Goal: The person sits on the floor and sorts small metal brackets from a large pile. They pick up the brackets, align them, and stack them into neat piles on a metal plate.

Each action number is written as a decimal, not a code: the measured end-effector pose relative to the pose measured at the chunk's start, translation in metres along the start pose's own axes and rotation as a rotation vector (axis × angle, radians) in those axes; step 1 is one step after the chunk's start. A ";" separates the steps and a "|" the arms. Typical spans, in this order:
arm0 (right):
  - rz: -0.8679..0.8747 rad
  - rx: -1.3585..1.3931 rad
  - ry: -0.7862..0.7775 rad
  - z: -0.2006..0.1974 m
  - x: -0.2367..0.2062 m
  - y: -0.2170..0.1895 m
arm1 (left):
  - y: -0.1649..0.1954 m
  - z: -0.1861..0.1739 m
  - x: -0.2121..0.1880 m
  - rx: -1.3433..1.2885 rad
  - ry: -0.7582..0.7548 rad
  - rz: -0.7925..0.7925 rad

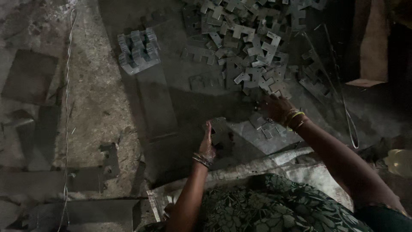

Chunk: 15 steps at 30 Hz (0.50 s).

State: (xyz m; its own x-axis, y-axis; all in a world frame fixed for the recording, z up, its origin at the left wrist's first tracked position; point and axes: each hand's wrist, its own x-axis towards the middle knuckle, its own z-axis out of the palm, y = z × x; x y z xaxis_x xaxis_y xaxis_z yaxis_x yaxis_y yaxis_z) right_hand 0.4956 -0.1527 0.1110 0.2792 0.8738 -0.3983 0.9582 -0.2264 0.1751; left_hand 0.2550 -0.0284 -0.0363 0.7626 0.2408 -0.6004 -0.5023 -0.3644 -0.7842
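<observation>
Nearest, the left hand [207, 148] has its grip closed on a few stacked metal plates [219, 131]. They look stiff, thin and sharp-edged, best taken by the flat faces. The right hand [278, 108] reaches into the loose pile of plates [249, 47]; I cannot tell its grip.

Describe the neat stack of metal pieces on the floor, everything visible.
The stack of metal pieces looks like thin grey sheet-metal plates with notched, toothed edges, piled evenly on one another. It rests on a long flat dark sheet on the floor, left of the loose heap. Neither hand touches it; it sits apart from both.

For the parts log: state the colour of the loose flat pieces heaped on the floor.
The heaped metal pieces are dull silver-grey, shown in the head view, the only one.
</observation>
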 end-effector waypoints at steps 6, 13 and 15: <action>-0.071 0.016 0.024 0.000 -0.008 0.003 | 0.004 -0.007 0.016 0.153 0.141 -0.431; -0.105 0.087 -0.101 0.003 -0.001 0.001 | -0.018 -0.017 -0.003 1.024 0.106 0.039; -0.112 0.107 -0.134 0.006 0.002 0.000 | -0.024 -0.019 -0.008 0.922 0.109 0.075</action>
State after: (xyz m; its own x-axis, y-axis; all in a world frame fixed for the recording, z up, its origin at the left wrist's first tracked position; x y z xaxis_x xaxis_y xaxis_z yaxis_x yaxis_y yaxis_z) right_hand 0.4966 -0.1537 0.1044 0.1694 0.8328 -0.5270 0.9829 -0.1817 0.0290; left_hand 0.2687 -0.0390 -0.0101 0.7255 0.1431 -0.6732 -0.6417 0.4940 -0.5866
